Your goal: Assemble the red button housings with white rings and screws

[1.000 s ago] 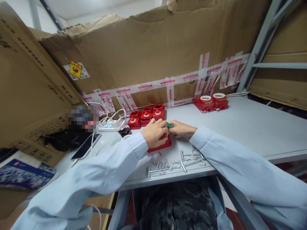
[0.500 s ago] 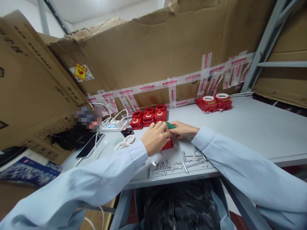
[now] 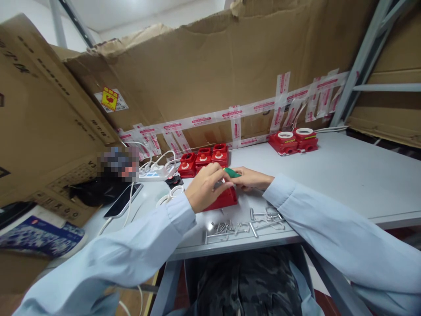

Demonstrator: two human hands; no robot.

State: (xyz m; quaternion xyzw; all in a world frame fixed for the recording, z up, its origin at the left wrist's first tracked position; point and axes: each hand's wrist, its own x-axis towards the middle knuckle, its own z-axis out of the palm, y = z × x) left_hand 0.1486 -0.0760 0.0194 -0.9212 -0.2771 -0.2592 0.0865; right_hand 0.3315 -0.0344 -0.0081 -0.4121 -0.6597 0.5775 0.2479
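Note:
In the middle of the table, my right hand [image 3: 249, 178] is closed around the green handle of what looks like a screwdriver [image 3: 233, 173]; its tip is hidden. A red box-shaped housing [image 3: 225, 199] lies under my left hand [image 3: 206, 185]. The fingers of that hand are curled together over the top of the housing, close to the green handle. What they pinch, if anything, is hidden. Just in front of the housing lie loose screws [image 3: 224, 228] and a T-shaped metal piece [image 3: 253, 230], with more small metal parts beside them.
Three red housings with round knobs [image 3: 203, 159] stand behind my hands. Two more with white rings [image 3: 297, 140] sit at the back right. To the left are white rings [image 3: 176, 191], a power strip [image 3: 158, 172] with cables and a phone [image 3: 123, 201]. Cardboard [image 3: 210, 74] walls the back.
My left hand has shifted a little to the left and its fingers have drawn back from the green handle, showing more of the red housing. My right hand stays almost in place.

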